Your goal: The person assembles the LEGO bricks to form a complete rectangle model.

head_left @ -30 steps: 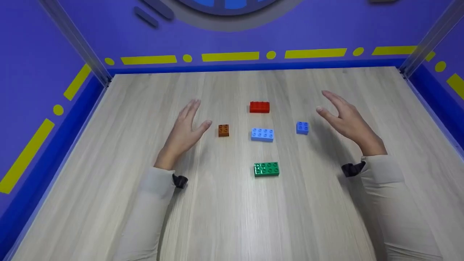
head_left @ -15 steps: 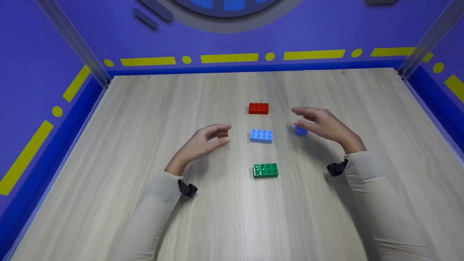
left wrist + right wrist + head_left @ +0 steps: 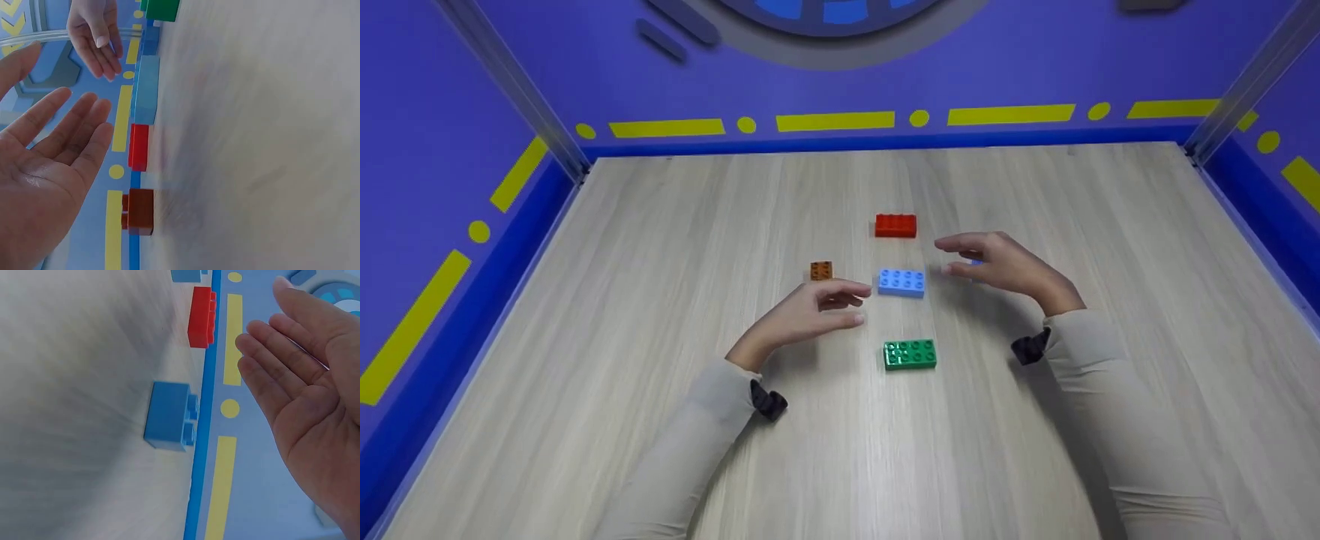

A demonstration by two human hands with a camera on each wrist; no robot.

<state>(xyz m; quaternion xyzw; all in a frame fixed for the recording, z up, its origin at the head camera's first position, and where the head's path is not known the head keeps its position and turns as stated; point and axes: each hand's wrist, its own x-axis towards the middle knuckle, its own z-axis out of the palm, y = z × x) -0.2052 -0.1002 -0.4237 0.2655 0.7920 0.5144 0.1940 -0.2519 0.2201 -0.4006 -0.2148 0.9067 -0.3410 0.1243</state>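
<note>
My left hand [image 3: 810,313], fingers loosely bent and holding nothing, hovers over the table left of the light blue brick [image 3: 901,283]. An orange-brown brick [image 3: 821,270] lies just beyond that hand, its lower edge overlapped by it in the head view. On the other side, my right hand [image 3: 1001,264] is raised with its fingers toward the light blue brick. It also holds nothing. Below it sits a small blue brick [image 3: 169,416], mostly hidden in the head view. The red brick [image 3: 895,226] lies farther back, and the green brick [image 3: 910,355] lies nearest my body.
The bricks stand studs up on a pale wood-grain table [image 3: 660,247]. A purple-blue wall [image 3: 840,90] with yellow marks rises along the back edge, with side walls at left and right. Both wrists carry a black strap-on camera [image 3: 769,401].
Both hands have come inward toward the light blue brick. The left passed over the orange-brown brick and moved nearer my body; the right crossed over the small blue brick. The bricks stayed put.
</note>
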